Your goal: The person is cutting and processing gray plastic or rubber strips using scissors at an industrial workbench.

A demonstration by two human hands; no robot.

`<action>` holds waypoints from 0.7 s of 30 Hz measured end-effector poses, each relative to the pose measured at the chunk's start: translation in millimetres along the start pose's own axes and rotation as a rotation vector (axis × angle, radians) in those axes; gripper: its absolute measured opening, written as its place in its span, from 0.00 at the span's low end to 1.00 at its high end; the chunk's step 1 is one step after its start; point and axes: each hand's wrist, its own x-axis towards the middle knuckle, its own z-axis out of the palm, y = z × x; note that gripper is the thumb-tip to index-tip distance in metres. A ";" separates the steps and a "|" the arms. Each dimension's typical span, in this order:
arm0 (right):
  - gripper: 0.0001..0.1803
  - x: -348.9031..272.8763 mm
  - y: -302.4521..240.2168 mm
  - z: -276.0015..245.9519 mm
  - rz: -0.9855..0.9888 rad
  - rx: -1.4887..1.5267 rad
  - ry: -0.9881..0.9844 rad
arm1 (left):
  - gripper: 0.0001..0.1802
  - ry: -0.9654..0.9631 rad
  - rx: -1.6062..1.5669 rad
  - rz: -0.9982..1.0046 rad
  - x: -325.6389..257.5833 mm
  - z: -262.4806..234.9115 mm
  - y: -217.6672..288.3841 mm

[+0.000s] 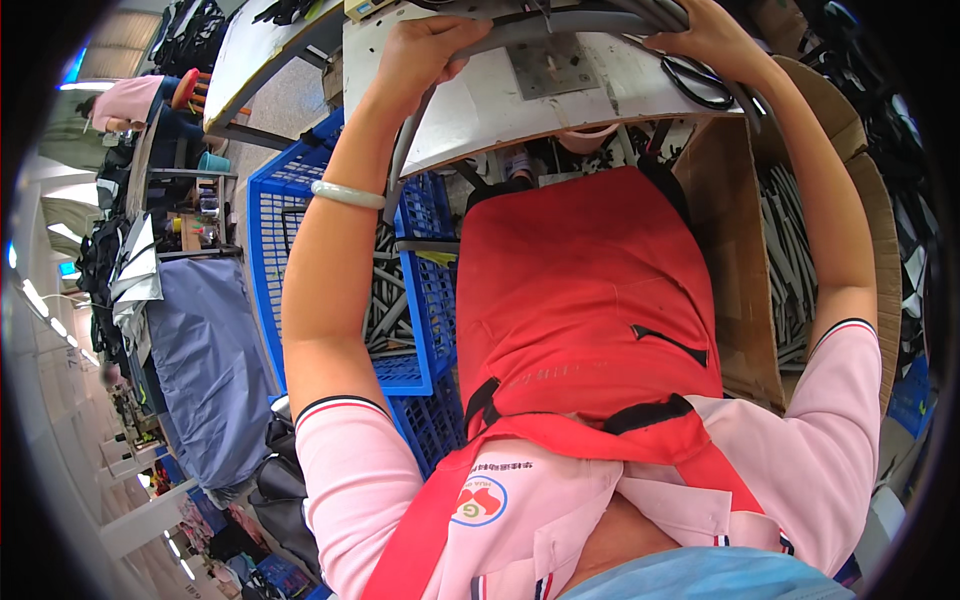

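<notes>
At the far edge of the view, a long grey strip arches over the white worktable. My left hand is closed round its left part, thumb and fingers pressed together, and a grey length hangs below that hand toward the table's near edge. My right hand grips the strip's right part, where more grey lengths run together. Between my hands, a square metal plate is set into the tabletop. A black cord loop lies beneath my right hand. The top edge cuts off part of the machine above the plate.
Left of my red apron stands a blue plastic crate holding grey strips. An open cardboard box with many more strips is on my right. Farther left are a second table, a blue-grey cloth cover and a person in pink.
</notes>
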 end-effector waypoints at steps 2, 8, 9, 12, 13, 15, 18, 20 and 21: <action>0.45 4.0 -4.1 -2.6 -0.001 -0.017 -0.035 | 0.15 -0.020 -0.032 -0.003 4.3 -1.2 -3.4; 0.44 -9.8 -10.1 -9.2 0.020 -0.018 -0.054 | 0.15 -0.025 -0.002 -0.007 -10.4 1.7 2.5; 0.44 -9.6 -11.0 -8.9 0.020 -0.017 -0.052 | 0.15 -0.026 -0.001 -0.007 -9.7 1.0 2.4; 0.43 -1.3 -10.5 -9.1 0.023 0.026 -0.054 | 0.15 -0.038 -0.023 -0.004 0.6 -2.0 -0.8; 0.43 1.6 -8.4 -7.5 0.021 0.032 -0.051 | 0.15 -0.021 -0.038 -0.023 2.8 -2.4 -4.5; 0.41 3.1 -0.3 -0.8 -0.050 -0.029 0.048 | 0.15 -0.011 -0.054 -0.038 4.1 -3.4 -7.6; 0.36 -13.0 -1.9 -17.9 0.038 -0.003 0.068 | 0.15 0.031 -0.161 -0.018 -5.9 -19.3 -18.2; 0.29 -28.1 3.8 -10.3 0.021 0.003 0.141 | 0.16 0.056 -0.006 0.020 -14.3 -26.8 -25.9; 0.30 -36.1 4.9 1.8 -0.097 -0.025 0.111 | 0.15 0.045 0.284 0.184 -18.9 -23.1 -26.9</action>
